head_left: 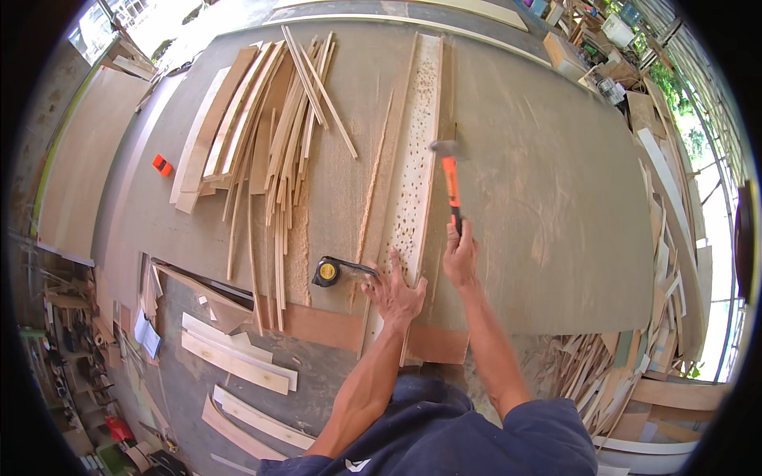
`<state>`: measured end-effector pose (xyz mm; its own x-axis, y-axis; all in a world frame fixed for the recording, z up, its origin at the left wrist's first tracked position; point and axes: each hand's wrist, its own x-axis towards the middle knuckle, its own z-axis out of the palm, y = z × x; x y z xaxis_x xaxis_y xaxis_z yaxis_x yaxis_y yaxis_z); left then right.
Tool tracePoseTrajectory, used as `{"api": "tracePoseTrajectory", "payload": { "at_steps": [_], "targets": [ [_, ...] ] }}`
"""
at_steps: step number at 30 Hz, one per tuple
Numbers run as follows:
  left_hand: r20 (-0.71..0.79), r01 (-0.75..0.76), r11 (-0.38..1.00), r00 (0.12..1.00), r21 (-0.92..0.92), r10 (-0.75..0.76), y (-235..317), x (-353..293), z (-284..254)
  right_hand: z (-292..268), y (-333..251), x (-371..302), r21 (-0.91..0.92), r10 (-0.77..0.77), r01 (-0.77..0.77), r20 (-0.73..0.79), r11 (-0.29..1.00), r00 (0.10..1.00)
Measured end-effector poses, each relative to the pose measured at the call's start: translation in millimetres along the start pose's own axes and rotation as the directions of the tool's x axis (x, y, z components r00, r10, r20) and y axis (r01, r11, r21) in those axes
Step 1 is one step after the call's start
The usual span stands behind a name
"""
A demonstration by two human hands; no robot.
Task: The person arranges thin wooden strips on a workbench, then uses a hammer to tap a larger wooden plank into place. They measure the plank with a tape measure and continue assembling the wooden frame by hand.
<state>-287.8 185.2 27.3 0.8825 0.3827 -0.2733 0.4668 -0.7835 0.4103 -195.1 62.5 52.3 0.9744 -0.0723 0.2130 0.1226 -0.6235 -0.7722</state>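
A long narrow board point(414, 143) with a pale, dark-speckled face and raised wooden edges runs away from me across the table. My left hand point(394, 292) lies flat on its near end, fingers spread. My right hand point(460, 252) is wrapped round the black grip of a hammer point(452, 182) with an orange handle. The grey hammer head is beside the board's right edge; whether it touches is unclear. Beside my left hand, a black and yellow tape measure point(325, 272) rests on the table, its dark strap reaching toward my fingers.
Thin wooden strips point(290, 143) and wider planks point(214, 127) are piled on the left of the large table point(548, 206). A small orange object point(162, 165) lies farther left. Sawdust streaks the surface. Offcuts point(603, 389) fill the floor at right; more pale boards point(234, 361) lie below left.
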Motion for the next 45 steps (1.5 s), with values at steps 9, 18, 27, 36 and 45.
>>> {"api": "tracePoseTrajectory", "payload": {
  "at_steps": [9, 18, 27, 36, 45],
  "targets": [
    [-0.004, -0.012, 1.0, 1.0, -0.006, 0.012, 6, -1, -2, 24, 45, 0, -0.167, 0.127, -0.09, 0.231, 0.982, 0.965],
    [-0.042, -0.041, 0.999, 0.998, -0.023, 0.04, 8, 1, 0, 75, -4, 230, -0.07, -0.189, 0.175, -0.325, 0.982, 0.927],
    [-0.009, -0.022, 1.0, 1.0, 0.007, 0.022, 6, 5, -8, 141, 27, 299, -0.294, 0.09, -0.055, 0.108, 0.954, 0.99],
    [0.011, -0.031, 0.999, 0.999, -0.011, 0.031, 9, 4, -10, 145, 25, 292, -0.237, -0.004, -0.037, -0.169, 0.971, 0.986],
    [0.021, 0.001, 1.0, 1.0, -0.026, 0.0, 3, -1, -6, 172, -31, 144, -0.108, 0.014, -0.011, 0.036, 0.994, 0.999]
  ]
}}
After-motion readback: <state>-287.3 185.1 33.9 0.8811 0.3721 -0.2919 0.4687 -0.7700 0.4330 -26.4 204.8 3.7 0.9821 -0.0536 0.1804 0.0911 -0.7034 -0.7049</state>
